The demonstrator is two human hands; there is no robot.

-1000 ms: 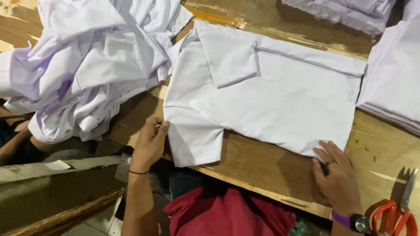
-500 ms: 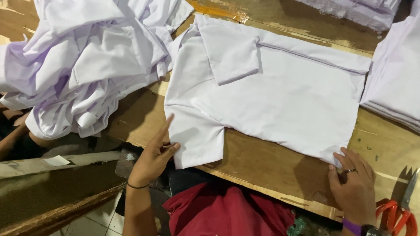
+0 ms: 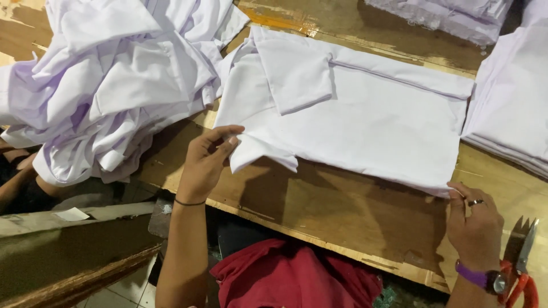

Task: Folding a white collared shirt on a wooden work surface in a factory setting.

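Centrally on the wooden table (image 3: 342,222), a white shirt (image 3: 371,114) is laid flat, with one short sleeve folded across its upper part. Its near left corner is pinched between thumb and fingers of the left hand (image 3: 206,159) and is lifted slightly off the wood. Its near right corner is gripped by the closed fingertips of the right hand (image 3: 474,219), on which a ring and a purple wristwatch are worn. A heap of white garments (image 3: 108,85) is piled at the left, a folded stack (image 3: 508,108) lies at the right, and red-handled scissors (image 3: 522,268) rest just beside the right wrist.
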